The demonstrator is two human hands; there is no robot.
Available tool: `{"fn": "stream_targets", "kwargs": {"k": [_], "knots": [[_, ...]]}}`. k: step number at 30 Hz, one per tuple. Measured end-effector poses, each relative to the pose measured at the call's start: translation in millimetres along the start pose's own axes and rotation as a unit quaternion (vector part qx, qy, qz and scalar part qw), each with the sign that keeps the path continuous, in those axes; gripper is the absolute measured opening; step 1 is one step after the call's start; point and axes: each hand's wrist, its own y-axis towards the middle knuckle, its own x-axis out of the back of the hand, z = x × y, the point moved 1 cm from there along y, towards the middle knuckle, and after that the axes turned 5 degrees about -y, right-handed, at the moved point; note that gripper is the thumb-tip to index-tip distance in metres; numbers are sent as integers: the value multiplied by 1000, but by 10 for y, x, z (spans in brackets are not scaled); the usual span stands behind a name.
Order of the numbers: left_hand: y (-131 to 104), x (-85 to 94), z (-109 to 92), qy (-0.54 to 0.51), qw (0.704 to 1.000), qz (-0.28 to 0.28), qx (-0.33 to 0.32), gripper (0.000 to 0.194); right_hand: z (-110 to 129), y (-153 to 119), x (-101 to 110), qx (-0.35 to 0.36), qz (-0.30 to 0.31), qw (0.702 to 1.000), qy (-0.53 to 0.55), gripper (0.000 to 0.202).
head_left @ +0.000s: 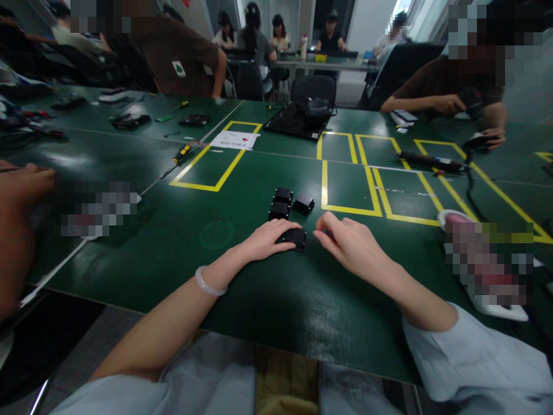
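My left hand (pixel 270 239) lies over a small black rectangular block (pixel 297 236) on the green table. Its fingers are along the block's far side and its thumb is at the near side. Just right of this block, apart from it, my right hand (pixel 348 242) is held with fingers curled and thumb and forefinger close together. Whatever is between those fingertips is hidden. Beyond my left hand, two similar black blocks (pixel 280 207) stand in a row. Another loose black block (pixel 303 203) sits at an angle to their right.
Yellow tape outlines (pixel 349 208) mark the green table (pixel 259 311). A white tray (pixel 496 311) with blurred contents is at right. A yellow-black screwdriver (pixel 182 153), a paper sheet (pixel 235 140) and a black panel (pixel 294 124) lie farther off. Co-workers sit around; one's hand (pixel 26 184) is at left.
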Motion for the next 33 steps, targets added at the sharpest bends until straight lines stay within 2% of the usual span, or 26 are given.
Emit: {"fn": "stream_targets", "kwargs": {"k": [5, 12, 21, 33], "knots": [[1, 5, -2, 0, 1000, 4, 0, 43, -1, -4, 27, -9, 20, 1000, -15, 14], [-5, 0, 4, 6, 1000, 1, 2, 44, -25, 7, -23, -34, 17, 999, -22, 23], [2, 21, -28, 1, 1000, 5, 3, 43, 1, -16, 8, -8, -3, 1000, 13, 16], [-2, 18, -32, -5, 1000, 6, 3, 42, 22, -11, 25, 1, -4, 1000, -7, 14]]}}
